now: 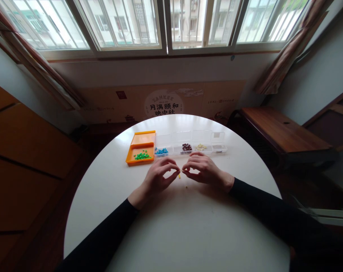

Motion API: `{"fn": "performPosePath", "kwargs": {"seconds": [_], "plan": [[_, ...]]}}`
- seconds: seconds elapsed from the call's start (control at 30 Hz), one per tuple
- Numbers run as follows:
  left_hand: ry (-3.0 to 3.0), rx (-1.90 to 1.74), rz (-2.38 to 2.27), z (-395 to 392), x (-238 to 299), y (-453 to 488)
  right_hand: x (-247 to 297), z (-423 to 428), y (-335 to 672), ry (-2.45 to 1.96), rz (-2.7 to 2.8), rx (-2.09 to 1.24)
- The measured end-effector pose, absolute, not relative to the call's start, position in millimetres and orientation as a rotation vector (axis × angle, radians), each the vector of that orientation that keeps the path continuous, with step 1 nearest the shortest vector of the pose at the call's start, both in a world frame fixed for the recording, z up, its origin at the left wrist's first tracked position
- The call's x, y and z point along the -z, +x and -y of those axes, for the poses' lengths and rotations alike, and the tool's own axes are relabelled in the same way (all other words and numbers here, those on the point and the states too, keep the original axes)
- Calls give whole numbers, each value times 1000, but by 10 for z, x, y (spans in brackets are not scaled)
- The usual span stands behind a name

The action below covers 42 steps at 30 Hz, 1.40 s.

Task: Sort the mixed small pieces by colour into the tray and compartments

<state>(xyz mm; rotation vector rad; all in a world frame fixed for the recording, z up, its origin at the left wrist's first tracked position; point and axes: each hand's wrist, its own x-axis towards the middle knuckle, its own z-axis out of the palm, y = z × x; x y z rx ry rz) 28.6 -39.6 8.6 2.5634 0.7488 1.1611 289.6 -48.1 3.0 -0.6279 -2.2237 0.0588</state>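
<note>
My left hand and my right hand meet fingertip to fingertip above the round white table, both pinched. Between them is a tiny yellow piece; what else the fingers hold is too small to name. Another small yellow bit lies on the table just below. Behind the hands stands an orange tray with green beads, and a row of clear boxes holding blue beads, dark red beads and pale yellow beads.
A wooden bench stands at the right beyond the table. A window and a low wall with printed cardboard panels lie behind. Wooden furniture is on the left.
</note>
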Motion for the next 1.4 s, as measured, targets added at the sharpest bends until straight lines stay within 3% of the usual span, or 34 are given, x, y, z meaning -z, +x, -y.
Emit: {"fn": "performPosePath", "kwargs": {"seconds": [0.37,0.87,1.4], "plan": [[2558,-1122,-778,417,-108,276,-58,453,2934,-711,2220,-47],[2785,-783,-540,492,-135,287,82,76,3531,-1543,1756,121],[2772,-709,-489,500,-121,315,9,236,3249,-1335,1815,12]]}}
